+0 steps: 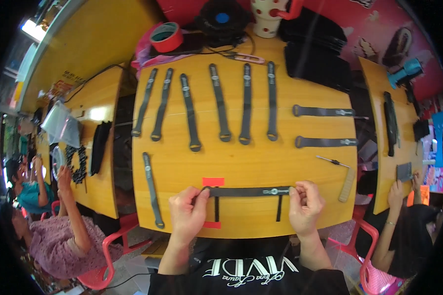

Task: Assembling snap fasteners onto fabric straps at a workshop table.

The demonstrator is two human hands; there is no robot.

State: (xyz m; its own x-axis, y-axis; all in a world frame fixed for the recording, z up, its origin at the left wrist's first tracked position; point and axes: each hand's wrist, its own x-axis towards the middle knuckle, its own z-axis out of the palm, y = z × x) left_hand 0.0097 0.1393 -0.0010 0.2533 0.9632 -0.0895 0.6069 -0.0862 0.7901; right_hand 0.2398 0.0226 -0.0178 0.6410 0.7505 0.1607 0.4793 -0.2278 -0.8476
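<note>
A dark grey strap [246, 192] with a pale print near one end is stretched level between my two hands, just over the table's near edge. My left hand [188, 210] pinches its left end, thumb on top. My right hand [305, 206] grips the right end beside the print. Below it, two thin black strips [279, 209] run toward me across the wood. Pieces of red tape [213, 182] are stuck on the table near my left hand. Another grey strap [152, 189], with a slotted end, lies left of that hand.
Several matching straps [188, 113] lie in a row farther back; two more straps [320, 112] lie crosswise at right. A thin pointed tool [333, 162] and beige strip [346, 186] are near my right hand. Red tape roll [166, 38], cutter [246, 58] and black stacks [317, 66] stand behind. People work on both sides.
</note>
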